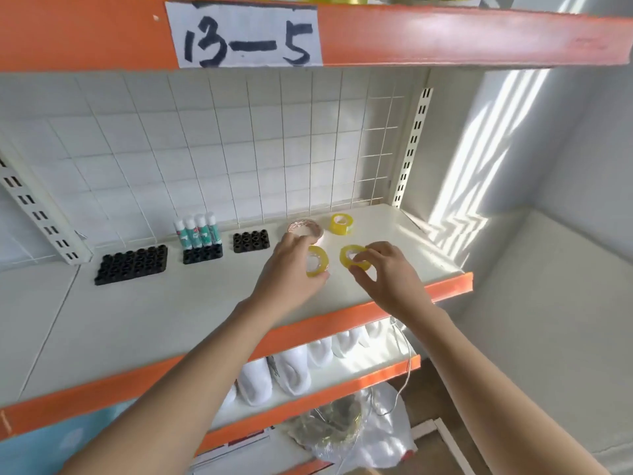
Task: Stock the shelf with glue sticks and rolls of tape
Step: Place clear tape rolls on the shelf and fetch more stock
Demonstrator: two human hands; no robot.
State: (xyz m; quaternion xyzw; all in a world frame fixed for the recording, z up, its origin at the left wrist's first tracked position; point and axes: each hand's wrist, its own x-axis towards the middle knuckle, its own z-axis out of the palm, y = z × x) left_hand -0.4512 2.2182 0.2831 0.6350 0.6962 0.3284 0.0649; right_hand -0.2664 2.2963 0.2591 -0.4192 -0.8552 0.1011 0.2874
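While both arms reach over the orange front lip [448, 286] of the white shelf [171, 313], each hand holds a yellow roll of tape. Fingers of the left hand [291, 269] curl round the left roll [317, 262], thumb at its near edge; just behind that hand lies a clear roll [305, 229], touching or nearly touching the fingertips (I cannot tell which). Thumb and fingers of the right hand [387, 272] pinch the right roll [354, 257], which sits a little apart from the left one. A third yellow roll [341, 223] rests farther back, near the wire grid [239, 149]. Four glue sticks [197, 231] stand upright in the back row of a black holder [202, 254], between a larger black tray [132, 264] and a smaller one [251, 241]. Bare shelf lies open toward the right edge and along the front left. Above, a paper label [245, 36] reads 13-5.
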